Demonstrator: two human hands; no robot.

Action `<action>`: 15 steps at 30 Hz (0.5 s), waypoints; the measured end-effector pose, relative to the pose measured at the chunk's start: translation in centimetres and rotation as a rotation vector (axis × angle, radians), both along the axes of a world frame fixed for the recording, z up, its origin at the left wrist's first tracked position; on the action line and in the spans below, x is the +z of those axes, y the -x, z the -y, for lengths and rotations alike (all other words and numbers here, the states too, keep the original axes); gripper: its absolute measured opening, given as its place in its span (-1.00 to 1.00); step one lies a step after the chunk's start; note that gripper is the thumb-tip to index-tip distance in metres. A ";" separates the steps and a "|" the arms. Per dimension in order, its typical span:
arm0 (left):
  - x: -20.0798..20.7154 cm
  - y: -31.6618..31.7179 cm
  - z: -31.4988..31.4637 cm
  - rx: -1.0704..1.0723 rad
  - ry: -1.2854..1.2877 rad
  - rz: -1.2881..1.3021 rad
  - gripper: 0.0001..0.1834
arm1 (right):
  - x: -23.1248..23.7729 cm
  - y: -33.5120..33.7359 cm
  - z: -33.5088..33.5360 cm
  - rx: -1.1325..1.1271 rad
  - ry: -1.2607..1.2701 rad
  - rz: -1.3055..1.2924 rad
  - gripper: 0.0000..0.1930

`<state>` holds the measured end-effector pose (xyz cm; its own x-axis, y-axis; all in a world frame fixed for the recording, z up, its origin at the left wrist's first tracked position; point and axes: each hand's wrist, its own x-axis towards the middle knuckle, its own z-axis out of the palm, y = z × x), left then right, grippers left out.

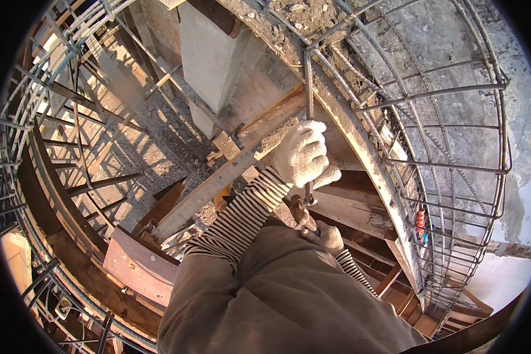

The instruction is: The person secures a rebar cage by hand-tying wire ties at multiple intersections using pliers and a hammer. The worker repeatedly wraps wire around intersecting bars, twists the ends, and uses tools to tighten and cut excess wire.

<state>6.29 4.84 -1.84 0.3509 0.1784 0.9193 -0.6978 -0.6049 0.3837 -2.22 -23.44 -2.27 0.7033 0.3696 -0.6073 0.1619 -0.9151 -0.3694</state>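
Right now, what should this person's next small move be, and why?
Probably squaring the head of the hammer-like tool to the lower end of the steel rod before any blow. The left hand grips the rod just above that end, and the right hand holds the tool with its head close by, so poor aim might catch the left hand.

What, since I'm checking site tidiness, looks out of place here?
A bright red object among the plain rebar at right looks stray; its kind is unclear. Loose rubble litters the area near the picture's top.

Flr [184,140] below, L side: grey, dusty, w/ rubble [157,169] scattered on it & shadow strips across.
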 end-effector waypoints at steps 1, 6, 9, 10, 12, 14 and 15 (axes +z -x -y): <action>1.6 -0.5 -0.4 -0.007 -0.047 0.078 -0.70 | 0.9 0.9 0.3 -0.062 -0.066 0.023 -0.34; 1.6 -0.9 2.5 -0.348 0.434 -0.316 -0.75 | 4.2 2.7 2.1 -0.233 -0.254 0.266 -0.56; 2.3 -1.6 1.5 0.025 -0.075 0.047 -0.65 | 9.0 3.3 0.6 -0.478 -0.450 0.199 -0.63; 2.6 -1.4 1.2 0.064 -0.070 0.029 -0.65 | 10.6 3.4 -0.6 -0.376 -0.768 0.307 -0.64; 3.4 -1.6 2.3 0.056 -0.074 -0.003 -0.69 | 5.7 -0.7 1.9 0.191 -0.576 0.705 -0.64; 2.7 -1.5 2.4 0.079 -0.098 -0.067 -0.77 | 3.9 -3.4 0.7 0.177 -0.413 0.476 -0.59; 2.5 -1.5 2.3 0.091 -0.107 -0.098 -0.80 | 4.4 -3.2 1.0 0.147 -0.290 0.441 -0.61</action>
